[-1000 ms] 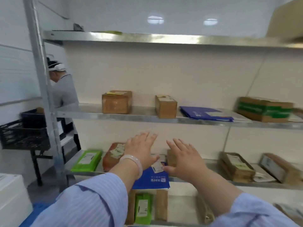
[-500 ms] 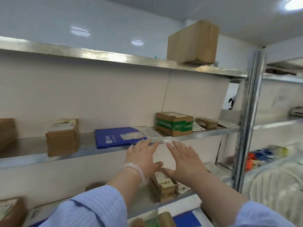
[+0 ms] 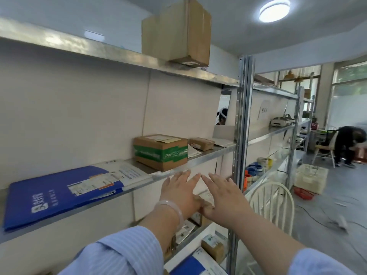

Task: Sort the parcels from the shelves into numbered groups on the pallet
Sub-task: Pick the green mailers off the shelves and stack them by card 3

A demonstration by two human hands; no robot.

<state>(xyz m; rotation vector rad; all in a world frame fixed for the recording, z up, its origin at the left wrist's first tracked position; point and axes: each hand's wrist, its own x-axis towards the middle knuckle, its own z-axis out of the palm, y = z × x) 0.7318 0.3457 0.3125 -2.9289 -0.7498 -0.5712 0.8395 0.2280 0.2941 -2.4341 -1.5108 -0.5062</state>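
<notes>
My left hand (image 3: pixel 179 192) and my right hand (image 3: pixel 223 197) are stretched out side by side, fingers straight, holding nothing, just below the middle metal shelf (image 3: pixel 204 158). On that shelf sit a cardboard box with green tape (image 3: pixel 160 151), a small brown box (image 3: pixel 201 143), a blue mailer (image 3: pixel 57 193) and a white document envelope (image 3: pixel 127 171). A large cardboard box (image 3: pixel 176 31) stands on the top shelf. Lower shelves hold more parcels, among them a small box (image 3: pixel 213 247) and a blue mailer (image 3: pixel 188 266).
A steel upright (image 3: pixel 241 135) divides this rack from the neighbouring one. A white wooden chair (image 3: pixel 272 203) stands close on the right. Further off are a cream crate (image 3: pixel 310 180) and a person bending over (image 3: pixel 350 145). Another person's head (image 3: pixel 222 119) shows behind the rack.
The view has swung right along the rack and slightly up. Both hands stay outstretched and empty, now under the green-taped box instead of the lower-shelf parcels.
</notes>
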